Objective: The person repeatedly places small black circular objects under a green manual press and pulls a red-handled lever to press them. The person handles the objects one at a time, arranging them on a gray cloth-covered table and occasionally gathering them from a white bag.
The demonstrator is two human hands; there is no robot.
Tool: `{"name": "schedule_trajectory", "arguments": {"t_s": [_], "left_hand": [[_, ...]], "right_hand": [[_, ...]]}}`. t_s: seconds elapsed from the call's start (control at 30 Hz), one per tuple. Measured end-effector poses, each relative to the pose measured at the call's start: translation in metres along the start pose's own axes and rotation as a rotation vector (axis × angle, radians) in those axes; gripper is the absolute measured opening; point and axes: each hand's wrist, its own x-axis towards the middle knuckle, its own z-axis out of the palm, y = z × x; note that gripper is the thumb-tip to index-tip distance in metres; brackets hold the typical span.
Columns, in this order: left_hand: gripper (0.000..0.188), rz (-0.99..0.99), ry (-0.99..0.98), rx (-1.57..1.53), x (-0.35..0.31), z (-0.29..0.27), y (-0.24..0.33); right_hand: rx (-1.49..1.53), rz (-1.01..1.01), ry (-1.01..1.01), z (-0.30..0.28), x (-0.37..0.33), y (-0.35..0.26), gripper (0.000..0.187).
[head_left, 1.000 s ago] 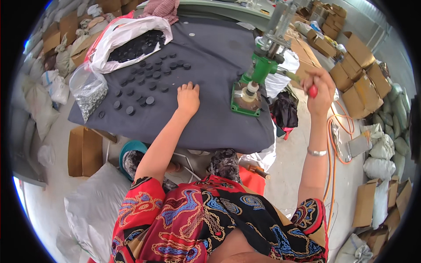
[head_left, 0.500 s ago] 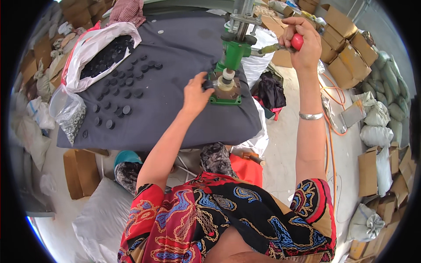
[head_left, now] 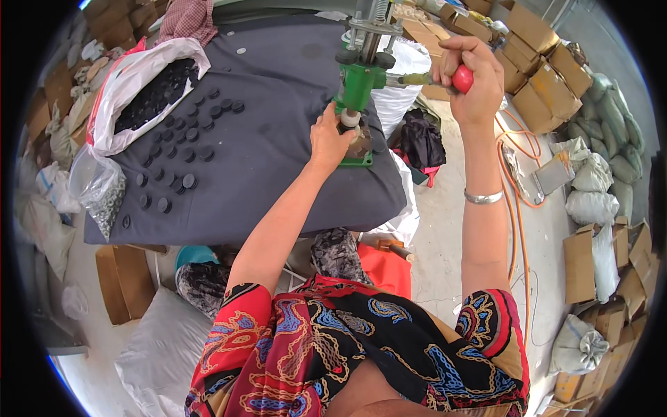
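Note:
A green hand press (head_left: 358,85) stands at the right side of the cloth-covered table. My left hand (head_left: 328,141) is at its base, thumb and fingers pinching a small black disc (head_left: 343,128) beneath the press's pale ram tip (head_left: 350,118). Part of the disc is hidden by my fingers. My right hand (head_left: 476,83) is raised to the right of the press, its fingers curled around the end of the lever by the red ball knob (head_left: 462,79). Loose black discs (head_left: 189,181) lie scattered on the left of the table.
A white bag (head_left: 108,135) full of black discs lies open at the table's left. Beside it sits a clear plastic bag (head_left: 104,201) of small metal parts. Cardboard boxes (head_left: 549,97) and sacks line the right. An orange hose (head_left: 513,215) runs along the floor.
My left hand has moved right and slightly up, bringing the black disc from beside the press to under its ram. My right hand stays on the lever. The whole view has shifted slightly.

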Motion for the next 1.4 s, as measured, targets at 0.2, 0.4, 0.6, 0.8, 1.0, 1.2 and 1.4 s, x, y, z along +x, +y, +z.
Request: {"name": "schedule_trajectory", "arguments": {"t_s": [0.2,0.4,0.6,0.8,1.0,1.2,1.4], "left_hand": [[0.075,0.022,-0.028,-0.069,0.000,-0.009,0.004],[0.056,0.193,0.149,0.191,-0.023,-0.074,-0.017],[0.043,0.177,0.448,0.696,-0.064,-0.202,-0.056],[0.046,-0.033,0.384,1.100,-0.116,-0.295,-0.096],[0.055,-0.108,0.077,1.152,-0.119,-0.299,-0.110],[0.050,-0.037,0.012,1.047,-0.104,-0.247,-0.096],[0.046,-0.051,0.040,0.943,-0.093,-0.201,-0.075]], "right_hand": [[-0.132,-0.236,-0.020,-0.002,-0.086,0.030,0.026],[-0.391,-0.455,-0.096,0.004,-0.135,0.057,0.017],[-0.405,-0.277,-0.099,-0.006,-0.124,0.037,0.017],[-0.201,-0.106,-0.050,-0.003,-0.092,0.016,0.020],[-0.097,-0.050,-0.068,-0.005,-0.072,0.010,0.021],[-0.020,-0.070,-0.065,-0.008,-0.052,0.007,0.022],[-0.008,-0.049,-0.090,-0.005,-0.036,0.003,0.025]]}}
